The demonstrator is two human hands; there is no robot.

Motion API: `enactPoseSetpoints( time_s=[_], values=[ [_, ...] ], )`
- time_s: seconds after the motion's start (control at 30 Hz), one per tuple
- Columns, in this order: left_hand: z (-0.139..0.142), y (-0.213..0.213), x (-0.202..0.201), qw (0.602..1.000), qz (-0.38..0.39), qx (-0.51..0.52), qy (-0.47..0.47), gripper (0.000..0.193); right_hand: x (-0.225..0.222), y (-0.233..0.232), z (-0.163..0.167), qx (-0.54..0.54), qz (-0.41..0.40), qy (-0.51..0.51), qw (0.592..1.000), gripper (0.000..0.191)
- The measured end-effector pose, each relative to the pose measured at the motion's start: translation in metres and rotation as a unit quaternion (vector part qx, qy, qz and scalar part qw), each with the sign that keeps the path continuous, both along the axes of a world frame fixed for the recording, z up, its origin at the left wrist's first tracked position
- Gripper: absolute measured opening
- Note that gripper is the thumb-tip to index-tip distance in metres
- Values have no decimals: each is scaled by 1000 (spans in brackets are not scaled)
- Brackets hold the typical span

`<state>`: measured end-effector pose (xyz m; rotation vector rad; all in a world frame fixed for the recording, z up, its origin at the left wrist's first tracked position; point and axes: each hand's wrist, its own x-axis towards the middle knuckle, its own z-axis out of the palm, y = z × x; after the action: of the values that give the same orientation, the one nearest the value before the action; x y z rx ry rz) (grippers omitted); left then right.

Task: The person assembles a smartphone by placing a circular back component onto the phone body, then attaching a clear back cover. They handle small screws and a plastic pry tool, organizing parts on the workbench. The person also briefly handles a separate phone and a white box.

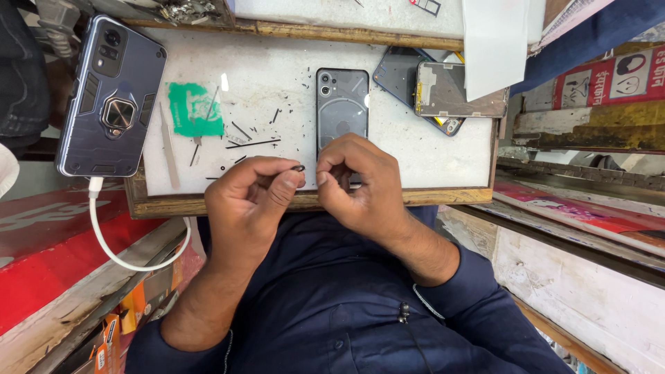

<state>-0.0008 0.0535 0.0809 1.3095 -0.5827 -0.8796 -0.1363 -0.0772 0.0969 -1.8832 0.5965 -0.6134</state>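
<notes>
My left hand (251, 201) pinches a small dark part (299, 167) between thumb and forefinger. My right hand (360, 183) is curled just to its right, fingertips drawn together close to the part; whether they touch it is unclear. Both hands hover over the near edge of a white work board (277, 69). A dark grey phone (341, 104) lies back-up on the board, its lower end hidden behind my right hand.
A blue phone in a rugged ring-holder case (111, 97) lies at the left with a white cable (125, 253) plugged in. Tweezers (168, 149), a green patch (194, 109) and thin dark strips (253, 144) lie on the board. Two opened phone shells (443, 90) sit top right.
</notes>
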Motion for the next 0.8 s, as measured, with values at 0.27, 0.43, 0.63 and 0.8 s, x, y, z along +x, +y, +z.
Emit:
enactPoseSetpoints(
  time_s=[0.27, 0.43, 0.63, 0.8],
  values=[
    [-1, -2, -3, 999, -8, -43, 29, 14, 0, -2, 1, 42, 3, 26, 999, 15],
    [7, -6, -6, 985, 20, -26, -170, 12, 2, 1, 1, -29, -7, 18, 999, 9],
    [16, -11, -7, 956, 40, -26, -290, 12, 4, 2, 2, -91, -21, 11, 996, 10],
    [17, -11, -6, 954, 46, -23, -294, 11, 3, 1, 5, -82, -8, 18, 996, 12]
  ],
)
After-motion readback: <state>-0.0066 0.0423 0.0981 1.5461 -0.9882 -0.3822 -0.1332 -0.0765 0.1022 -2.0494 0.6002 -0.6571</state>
